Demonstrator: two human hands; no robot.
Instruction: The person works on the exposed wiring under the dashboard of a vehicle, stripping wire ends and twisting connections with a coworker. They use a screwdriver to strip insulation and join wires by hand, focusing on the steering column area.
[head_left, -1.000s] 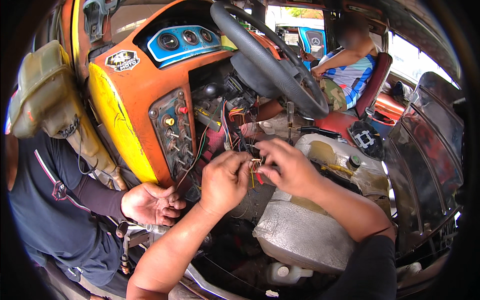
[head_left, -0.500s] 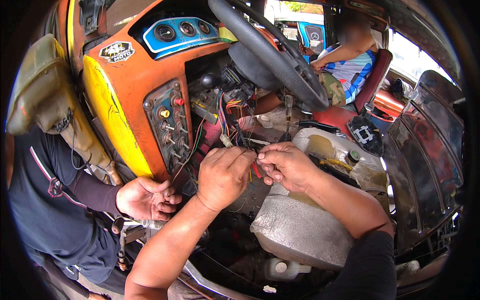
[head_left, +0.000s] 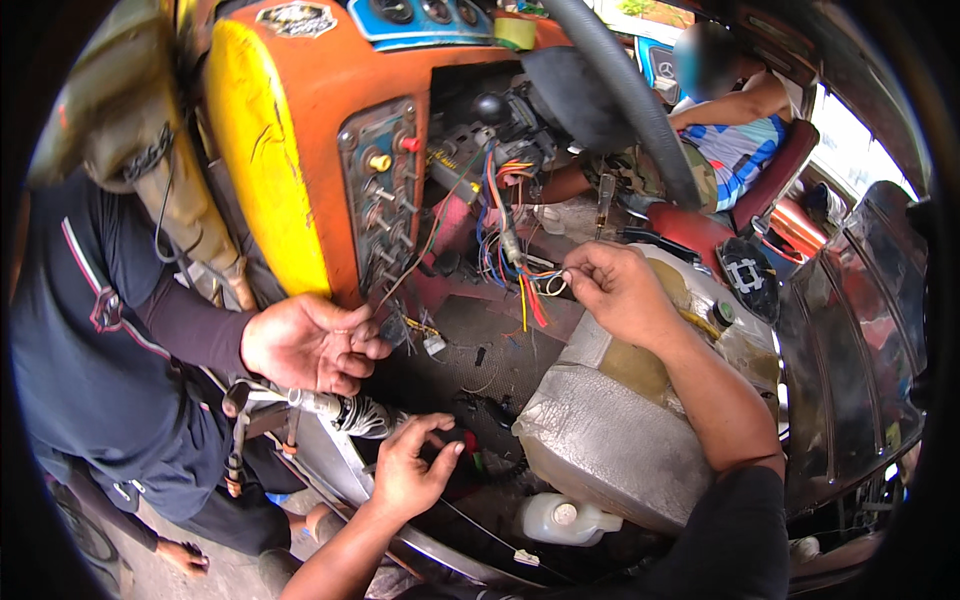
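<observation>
My right hand [head_left: 610,285] pinches thin wires at the end of a bundle [head_left: 510,245] of coloured wires hanging below the steering column, with loose red and yellow leads [head_left: 533,305] dangling beneath. My left hand [head_left: 415,465] is lower, its fingers curled but apart and holding nothing, above the dark floor near a coil of pale cord [head_left: 362,418]. A co-worker's hand [head_left: 315,345] in a dark sleeve is at the left, by the toggle switch panel [head_left: 378,230] and a hanging wire.
An orange and yellow dashboard [head_left: 260,150] and steering wheel [head_left: 620,90] fill the upper view. A silver padded cover [head_left: 600,440] lies under my right arm, above a plastic jug [head_left: 560,520]. A seated person [head_left: 730,130] is at upper right; a dark-clad co-worker [head_left: 110,350] stands left.
My left hand has let go of the wires and dropped down and toward me. My right hand has moved up and rightward with wire ends. The view has shifted, raising the dashboard in the picture.
</observation>
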